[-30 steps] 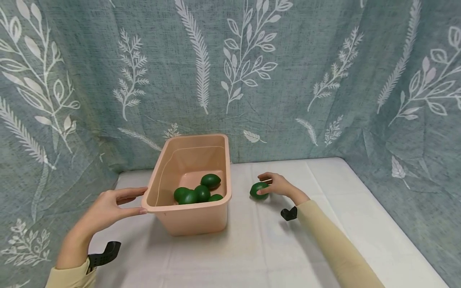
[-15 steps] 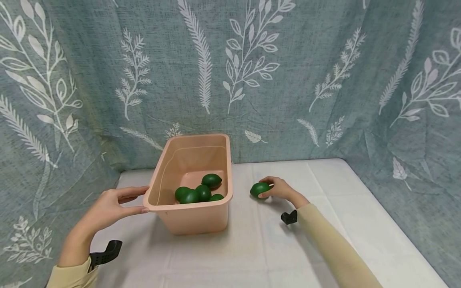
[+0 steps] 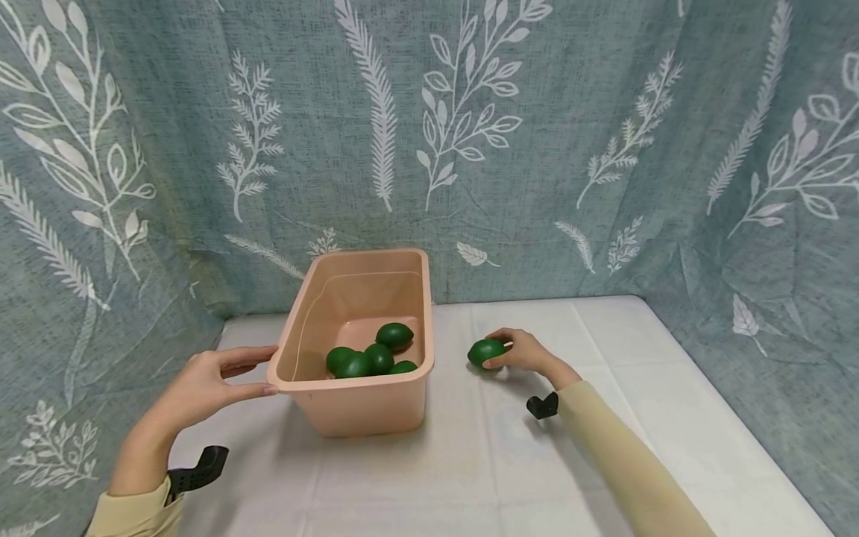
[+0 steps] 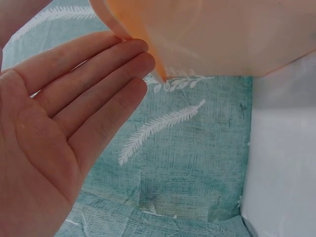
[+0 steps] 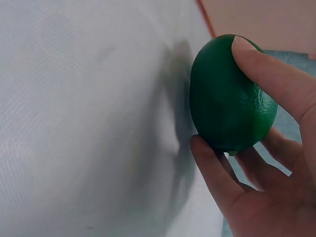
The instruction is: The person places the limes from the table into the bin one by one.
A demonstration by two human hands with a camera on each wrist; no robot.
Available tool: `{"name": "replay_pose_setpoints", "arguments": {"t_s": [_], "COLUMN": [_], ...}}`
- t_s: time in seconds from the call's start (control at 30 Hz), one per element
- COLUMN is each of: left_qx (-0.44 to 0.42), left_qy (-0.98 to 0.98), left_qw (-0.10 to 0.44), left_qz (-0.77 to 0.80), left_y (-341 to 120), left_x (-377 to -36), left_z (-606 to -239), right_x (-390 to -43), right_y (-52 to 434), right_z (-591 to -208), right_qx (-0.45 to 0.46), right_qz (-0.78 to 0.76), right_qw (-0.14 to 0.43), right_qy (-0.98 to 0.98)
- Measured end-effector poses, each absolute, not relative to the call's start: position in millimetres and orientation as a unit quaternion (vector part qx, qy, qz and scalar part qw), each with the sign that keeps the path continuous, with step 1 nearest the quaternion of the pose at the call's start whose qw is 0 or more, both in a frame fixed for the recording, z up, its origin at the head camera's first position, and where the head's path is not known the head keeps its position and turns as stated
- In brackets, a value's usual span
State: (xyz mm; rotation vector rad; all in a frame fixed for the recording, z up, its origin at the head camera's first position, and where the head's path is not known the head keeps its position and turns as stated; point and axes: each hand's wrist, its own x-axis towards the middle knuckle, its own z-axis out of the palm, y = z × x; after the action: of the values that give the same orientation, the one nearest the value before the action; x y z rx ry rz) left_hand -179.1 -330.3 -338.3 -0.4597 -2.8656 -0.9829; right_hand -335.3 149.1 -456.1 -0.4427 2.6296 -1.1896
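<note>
In the head view my right hand point(image 3: 523, 353) holds a glossy dark green lime point(image 3: 486, 353) low over the white cloth, right of the peach plastic bin point(image 3: 362, 406). The right wrist view shows the thumb along one side of the lime point(image 5: 227, 94) and fingertips at its stem end. My left hand point(image 3: 208, 384) touches the bin's left front corner with its fingertips and thumb. Its fingers point(image 4: 94, 94) lie straight against the rim in the left wrist view. Several more limes point(image 3: 379, 359) lie inside the bin, mostly toward its near end.
A white cloth point(image 3: 470, 477) covers the table. Blue-green fabric point(image 3: 503, 194) with white leaf prints hangs along the back and both sides. A black wrist mount point(image 3: 201, 470) sits on the left wrist and another black mount point(image 3: 543, 406) on the right.
My right hand's fingers have closed in on the lime, which has turned slightly in them. The left hand stays at the bin's corner. The whole head view has shifted a little.
</note>
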Motion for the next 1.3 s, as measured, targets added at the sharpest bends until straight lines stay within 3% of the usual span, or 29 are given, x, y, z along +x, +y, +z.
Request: {"name": "replay_pose_setpoints", "arguments": {"t_s": [0.67, 1.3], "left_qx": [-0.157, -0.149], "left_qy": [-0.934, -0.936], "left_qw": [0.043, 0.034], "left_qz": [-0.318, -0.316], "left_y": [-329.4, -329.0], "left_x": [-178.0, -178.5], "left_z": [-337.8, -336.0], "right_x": [-326.2, -330.0], "right_y": [139.4, 95.4], "right_z": [-388.1, -305.7], "right_qx": [-0.204, -0.278], "right_qz": [-0.420, -0.400], "right_qw": [0.084, 0.076], "right_qy": [0.881, 0.870]}}
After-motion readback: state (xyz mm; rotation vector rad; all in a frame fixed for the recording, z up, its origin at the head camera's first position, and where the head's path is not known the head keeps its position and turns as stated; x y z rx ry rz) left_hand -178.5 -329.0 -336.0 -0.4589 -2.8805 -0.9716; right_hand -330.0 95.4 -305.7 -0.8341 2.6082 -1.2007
